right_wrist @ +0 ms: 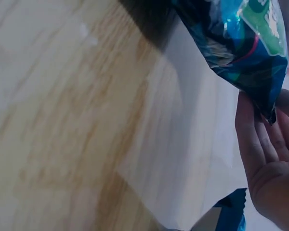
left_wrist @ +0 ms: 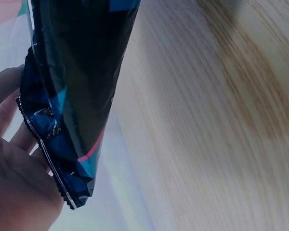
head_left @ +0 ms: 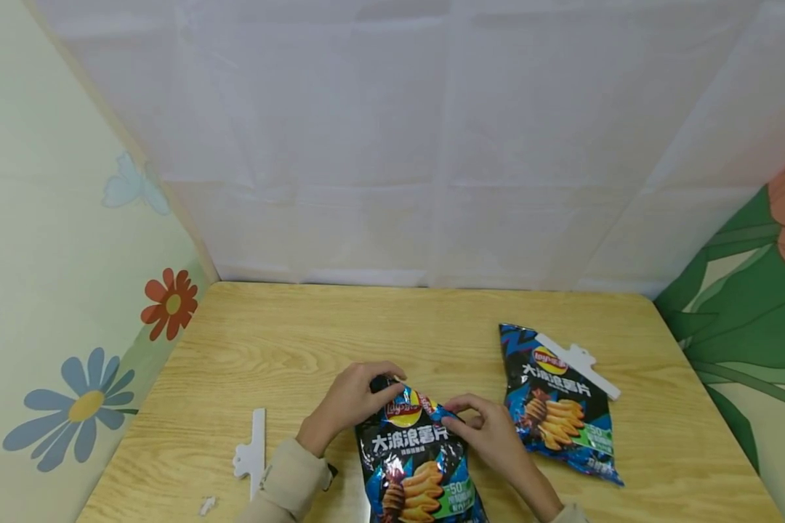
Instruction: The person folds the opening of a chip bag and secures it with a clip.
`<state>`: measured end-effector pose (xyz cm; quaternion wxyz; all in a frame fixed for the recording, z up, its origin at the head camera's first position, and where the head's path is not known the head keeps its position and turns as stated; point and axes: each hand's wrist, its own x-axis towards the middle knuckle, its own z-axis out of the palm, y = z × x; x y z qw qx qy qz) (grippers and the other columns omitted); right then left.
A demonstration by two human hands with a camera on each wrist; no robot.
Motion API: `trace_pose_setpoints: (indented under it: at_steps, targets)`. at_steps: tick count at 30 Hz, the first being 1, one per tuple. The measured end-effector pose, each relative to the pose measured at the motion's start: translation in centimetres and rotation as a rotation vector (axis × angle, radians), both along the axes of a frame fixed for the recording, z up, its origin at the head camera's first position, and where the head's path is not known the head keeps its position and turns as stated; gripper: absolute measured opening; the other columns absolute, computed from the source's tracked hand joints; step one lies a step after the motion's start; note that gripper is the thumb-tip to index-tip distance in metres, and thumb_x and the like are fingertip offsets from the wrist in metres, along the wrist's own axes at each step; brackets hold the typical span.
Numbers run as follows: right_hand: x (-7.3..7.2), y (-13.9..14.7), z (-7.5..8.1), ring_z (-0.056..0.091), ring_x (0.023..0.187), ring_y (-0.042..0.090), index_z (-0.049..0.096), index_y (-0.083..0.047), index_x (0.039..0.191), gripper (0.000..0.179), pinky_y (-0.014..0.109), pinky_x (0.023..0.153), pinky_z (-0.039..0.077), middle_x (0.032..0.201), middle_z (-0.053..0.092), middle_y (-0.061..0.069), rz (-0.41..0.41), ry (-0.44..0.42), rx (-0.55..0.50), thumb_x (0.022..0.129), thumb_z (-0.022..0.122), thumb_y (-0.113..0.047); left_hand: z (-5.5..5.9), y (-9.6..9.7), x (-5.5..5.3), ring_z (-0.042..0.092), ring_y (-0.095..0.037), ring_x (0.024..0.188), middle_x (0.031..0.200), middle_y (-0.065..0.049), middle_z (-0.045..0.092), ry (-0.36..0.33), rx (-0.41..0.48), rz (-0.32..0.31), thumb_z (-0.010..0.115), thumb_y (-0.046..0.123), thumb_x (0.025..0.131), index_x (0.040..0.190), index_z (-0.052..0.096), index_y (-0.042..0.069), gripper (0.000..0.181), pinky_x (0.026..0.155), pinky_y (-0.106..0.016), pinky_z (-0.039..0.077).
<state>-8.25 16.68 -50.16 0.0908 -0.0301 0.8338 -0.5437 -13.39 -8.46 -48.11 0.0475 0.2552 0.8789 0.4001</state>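
In the head view a black and blue bag of potato chips (head_left: 402,461) is at the table's front middle, its printed front facing up and its top edge folded over. My left hand (head_left: 352,399) pinches the top left part, thumb on the front and fingers behind. The right hand (head_left: 490,434) pinches the top right corner between thumb and fingers. Up close in the left wrist view, the crimped edge of the chip bag (left_wrist: 82,82) lies against the left fingers. A pointed corner of the bag (right_wrist: 245,62) sits between thumb and fingers in the right wrist view.
A second chip bag (head_left: 552,414) lies to the right, with a white clip (head_left: 578,365) across its top right corner. Left of my left arm is a loose white clip (head_left: 254,452), near a small pale scrap (head_left: 207,505). A white sheet (head_left: 392,145) hangs behind the wooden table (head_left: 301,319).
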Motion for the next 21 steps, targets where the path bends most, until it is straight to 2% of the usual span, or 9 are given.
trace_pose_setpoints:
  at_steps: [2,4,8,12,16,21]
  targets:
    - [-0.04,0.04,0.00,0.070,0.061,0.010,0.072,-0.008,0.105,0.021,0.022,0.058,0.053,0.101,0.070,0.012,0.010,0.003,-0.002,0.086,0.076,-0.017,0.00,-0.02,-0.06,0.069,-0.007,0.084,0.106,0.001,0.075,-0.008,-0.025,0.015,0.063,0.036,0.097,0.119,0.069,0.017,0.030,0.074,-0.028,0.054]
    - [-0.03,0.05,0.02,0.069,0.060,0.010,0.072,-0.008,0.105,0.020,0.022,0.058,0.053,0.101,0.070,0.013,0.015,0.007,0.000,0.086,0.076,-0.015,0.10,-0.06,-0.09,0.064,-0.005,0.069,0.104,-0.001,0.075,-0.021,-0.052,0.028,0.064,0.037,0.097,0.121,0.068,0.016,0.032,0.065,-0.026,0.050]
    - [0.03,-0.02,0.10,0.071,0.065,0.010,0.071,-0.007,0.105,0.020,0.022,0.061,0.055,0.100,0.070,0.013,0.016,0.000,0.005,0.086,0.076,-0.011,0.22,-0.10,-0.16,0.055,-0.001,0.064,0.100,0.000,0.074,-0.072,-0.092,0.049,0.066,0.037,0.095,0.109,0.073,0.018,0.025,0.061,-0.023,0.046]
    - [0.07,-0.10,0.12,0.071,0.068,0.009,0.071,-0.006,0.109,0.024,0.022,0.062,0.055,0.099,0.070,0.011,0.012,-0.013,0.021,0.086,0.076,-0.011,0.17,-0.04,-0.24,0.059,-0.001,0.073,0.095,0.002,0.074,-0.094,-0.094,0.050,0.069,0.034,0.094,0.101,0.075,0.020,0.017,0.065,-0.022,0.048]
    - [-0.02,-0.17,0.00,0.066,0.065,0.008,0.071,-0.005,0.113,0.028,0.023,0.060,0.053,0.098,0.069,0.011,0.020,-0.018,0.034,0.086,0.075,-0.009,0.04,0.09,-0.31,0.062,-0.005,0.079,0.096,0.002,0.074,-0.077,-0.081,0.045,0.070,0.030,0.093,0.100,0.075,0.019,0.014,0.069,-0.024,0.049]
    - [-0.16,-0.21,-0.13,0.062,0.072,0.005,0.071,-0.005,0.115,0.028,0.023,0.063,0.051,0.098,0.068,0.009,0.047,-0.016,0.044,0.087,0.073,-0.007,0.16,0.28,-0.15,0.065,-0.008,0.085,0.097,0.001,0.075,-0.057,-0.066,0.043,0.071,0.028,0.092,0.099,0.075,0.018,0.013,0.075,-0.026,0.051]
